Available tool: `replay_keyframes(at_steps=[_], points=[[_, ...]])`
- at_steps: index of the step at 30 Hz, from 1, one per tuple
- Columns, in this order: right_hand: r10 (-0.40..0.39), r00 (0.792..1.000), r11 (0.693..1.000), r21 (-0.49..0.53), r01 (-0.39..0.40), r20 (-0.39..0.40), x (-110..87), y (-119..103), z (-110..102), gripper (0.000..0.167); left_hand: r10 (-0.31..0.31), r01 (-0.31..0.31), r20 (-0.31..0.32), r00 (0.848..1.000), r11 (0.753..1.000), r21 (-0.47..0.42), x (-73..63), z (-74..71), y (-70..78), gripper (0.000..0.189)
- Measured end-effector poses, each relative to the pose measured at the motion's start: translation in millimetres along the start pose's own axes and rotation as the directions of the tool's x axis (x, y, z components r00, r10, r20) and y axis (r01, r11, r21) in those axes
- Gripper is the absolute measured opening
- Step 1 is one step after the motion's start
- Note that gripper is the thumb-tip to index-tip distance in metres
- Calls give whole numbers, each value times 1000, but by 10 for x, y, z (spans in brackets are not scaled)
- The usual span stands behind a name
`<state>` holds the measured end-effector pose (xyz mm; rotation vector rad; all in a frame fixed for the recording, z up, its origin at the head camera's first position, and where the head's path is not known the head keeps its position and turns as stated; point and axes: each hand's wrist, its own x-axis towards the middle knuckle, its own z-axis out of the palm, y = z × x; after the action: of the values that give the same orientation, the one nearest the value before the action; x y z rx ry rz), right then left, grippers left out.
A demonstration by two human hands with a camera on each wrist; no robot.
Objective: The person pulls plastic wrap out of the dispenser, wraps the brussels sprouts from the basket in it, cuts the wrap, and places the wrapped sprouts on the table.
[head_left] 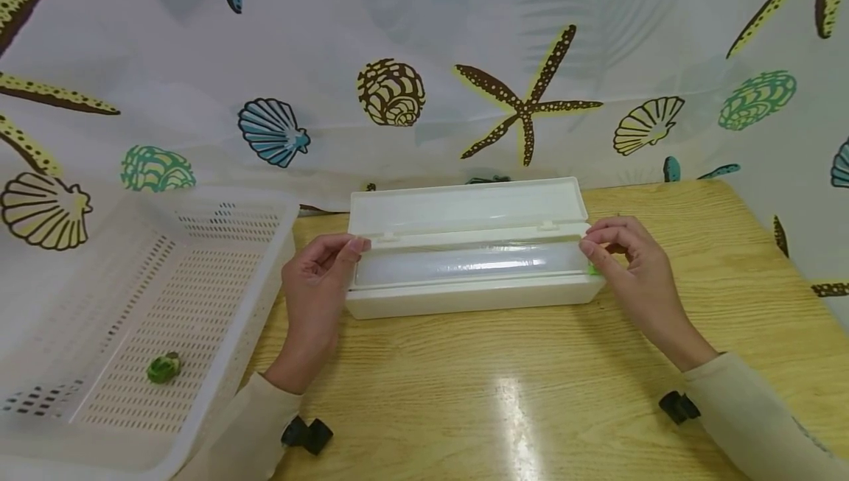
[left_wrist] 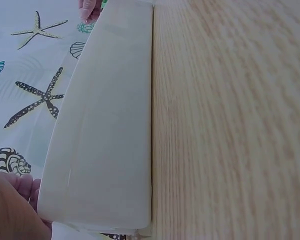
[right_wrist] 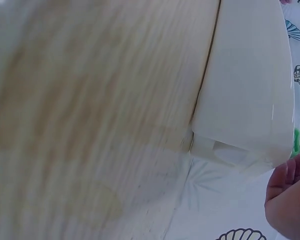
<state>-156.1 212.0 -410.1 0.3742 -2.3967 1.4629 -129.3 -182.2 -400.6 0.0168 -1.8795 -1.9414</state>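
Note:
A long white cling film dispenser (head_left: 477, 297) lies on the table with its lid (head_left: 464, 205) tilted back. Inside it is a roll of clear cling film (head_left: 491, 264), shiny under the light. At the left end, my left hand (head_left: 318, 275) pinches the film's edge between thumb and forefinger. My right hand (head_left: 630, 267) pinches the other end of that edge, beside a small green piece (head_left: 593, 270) on the dispenser's right end. Both wrist views show the dispenser's smooth front wall, with the fingertips partly hidden behind it.
To the left stands a white perforated plastic basket (head_left: 228, 385) holding a small green vegetable piece (head_left: 163, 368). A white cloth (head_left: 431, 24) printed with starfish and shells hangs behind the wooden table (head_left: 431, 392).

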Motion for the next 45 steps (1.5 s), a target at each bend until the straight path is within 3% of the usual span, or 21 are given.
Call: replay_keyframes(at_steps=[21,33,45], points=[[-2,1000,985,170,1,4,18,-90,25,13,55,-55,20,998,998,14,-4,9,45,16],[-3,1000,984,177,7,-24,19,-130,31,15,89,-89,48,995,996,-4,-6,11,40,16],[-29,999,983,179,35,-37,9,-175,35,12,89,-89,34,995,996,-6,-28,-8,79,20]])
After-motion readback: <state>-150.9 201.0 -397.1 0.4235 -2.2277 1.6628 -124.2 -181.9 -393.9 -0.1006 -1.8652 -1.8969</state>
